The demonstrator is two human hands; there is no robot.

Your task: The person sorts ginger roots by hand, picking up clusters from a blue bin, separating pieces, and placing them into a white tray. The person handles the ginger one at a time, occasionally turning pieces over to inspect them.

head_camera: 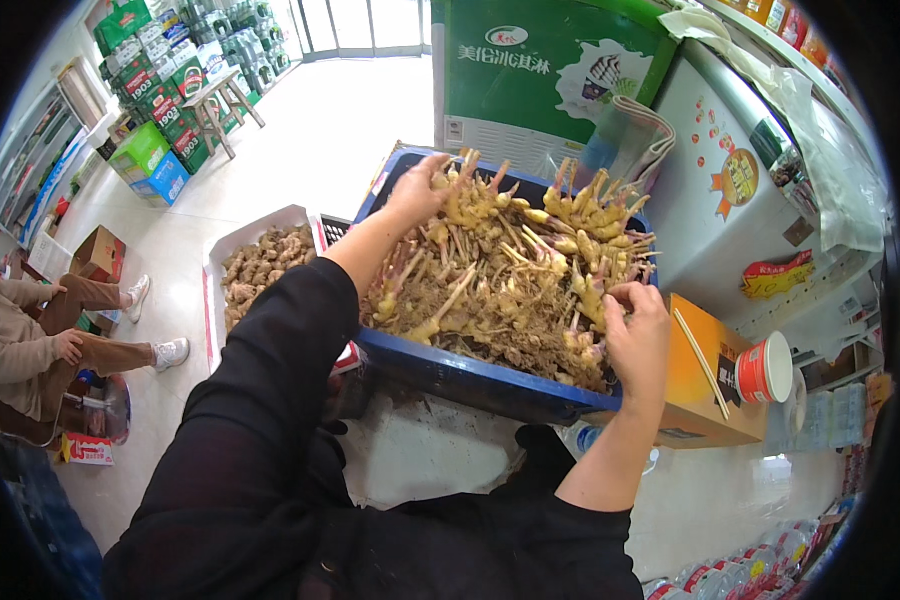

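Note:
A blue plastic crate (465, 371) in front of me is heaped with fresh ginger rhizomes (487, 285) that bear cut stems, roots and soil. My left hand (418, 191) rests at the crate's far left, its fingers on a ginger clump (476, 199); whether they grip it I cannot tell. At the right side, my right hand (637, 322) touches a ginger piece (591, 300) with thumb and bent fingers, and a firm hold is not plain. Another large ginger clump (596, 210) lies at the far right of the heap.
A white box of brown rhizomes (266, 262) stands left of the crate. On the right are an orange carton (690, 405) with chopsticks (701, 364) and a paper cup (763, 367). Freezers stand behind and right. A seated person (52, 337) is at the left.

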